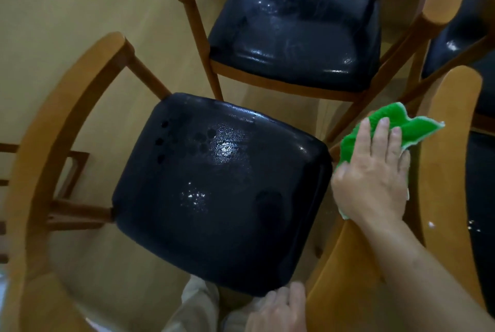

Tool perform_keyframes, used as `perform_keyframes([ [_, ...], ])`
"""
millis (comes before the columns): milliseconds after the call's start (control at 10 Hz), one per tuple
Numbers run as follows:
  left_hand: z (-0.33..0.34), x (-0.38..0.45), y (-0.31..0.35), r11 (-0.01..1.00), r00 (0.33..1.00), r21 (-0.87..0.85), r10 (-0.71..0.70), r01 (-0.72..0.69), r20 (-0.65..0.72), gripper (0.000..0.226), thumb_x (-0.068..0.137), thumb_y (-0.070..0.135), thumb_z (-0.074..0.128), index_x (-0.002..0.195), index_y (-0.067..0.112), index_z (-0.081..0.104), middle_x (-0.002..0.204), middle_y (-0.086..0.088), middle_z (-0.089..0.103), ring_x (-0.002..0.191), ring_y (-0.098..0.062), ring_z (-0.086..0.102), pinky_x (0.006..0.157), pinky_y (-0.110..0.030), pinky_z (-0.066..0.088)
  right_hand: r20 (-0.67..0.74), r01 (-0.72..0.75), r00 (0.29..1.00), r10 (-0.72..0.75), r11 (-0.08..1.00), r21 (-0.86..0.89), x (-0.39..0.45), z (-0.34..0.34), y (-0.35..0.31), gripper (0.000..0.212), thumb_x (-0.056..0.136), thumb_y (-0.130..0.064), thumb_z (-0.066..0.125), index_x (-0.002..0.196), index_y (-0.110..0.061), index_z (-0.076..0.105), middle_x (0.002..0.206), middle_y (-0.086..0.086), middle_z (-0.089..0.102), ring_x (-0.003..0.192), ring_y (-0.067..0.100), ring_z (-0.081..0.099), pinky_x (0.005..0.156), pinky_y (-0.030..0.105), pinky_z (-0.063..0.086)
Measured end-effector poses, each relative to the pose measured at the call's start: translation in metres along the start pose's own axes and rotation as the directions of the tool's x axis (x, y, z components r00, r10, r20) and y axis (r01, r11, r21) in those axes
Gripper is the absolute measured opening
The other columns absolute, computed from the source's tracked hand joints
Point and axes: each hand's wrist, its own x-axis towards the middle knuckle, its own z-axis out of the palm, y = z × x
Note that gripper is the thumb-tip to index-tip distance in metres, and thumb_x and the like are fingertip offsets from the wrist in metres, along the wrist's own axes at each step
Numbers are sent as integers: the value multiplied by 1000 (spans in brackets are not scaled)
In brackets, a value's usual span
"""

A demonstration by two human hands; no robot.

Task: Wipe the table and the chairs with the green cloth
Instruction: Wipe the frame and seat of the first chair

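Green cloth (388, 128) under flat right hand (372, 171) on wooden chair arm (348, 264); left hand (278, 310) loose, empty

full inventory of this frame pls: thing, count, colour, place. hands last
chairs: at least three with seats showing, orange-brown wood frames, black glossy seats; near one centre, second top, third top right
curved wooden backrest: one, orange-brown, right, belongs to another chair whose dark seat shows at the right edge
white specks: small patches on the near seat and the right-edge seat
green cloth: one, bright green with pale edge, on the right backrest, under the right hand
floor: tan
trouser leg: light beige, bottom centre
left hand: bottom centre, by the near seat's front edge; grip unclear
right hand: right, fingers straight, pressing the cloth onto the backrest
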Motion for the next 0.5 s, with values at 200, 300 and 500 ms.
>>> perform_keyframes([
  [200,1,-5,-14,997,998,-80,10,-15,-58,27,57,51,50,75,32,57,50,13,45,42,0,48,35,-14,36,28,-46,999,46,999,17,-121,14,-14,78,79,-29,48,149,0,27,152,29,26,140,47,25,108,63,26],
  [300,3,-13,2,979,999,-198,-34,42,41,56,49,55,45,95,31,67,60,11,49,54,-8,53,40,-22,40,101,-5,995,3,1000,15,-140,15,-17,80,77,-31,52,148,-2,29,153,27,26,140,46,24,107,64,26],
  [500,6,-8,-7,982,987,-185,-6,35,158,67,53,63,51,109,39,26,90,18,38,90,-8,47,72,-26,42,59,-7,998,7,1000,0,-46,-1,-5,80,82,-26,44,154,-15,12,161,17,9,148,35,5,118,55,11],
])
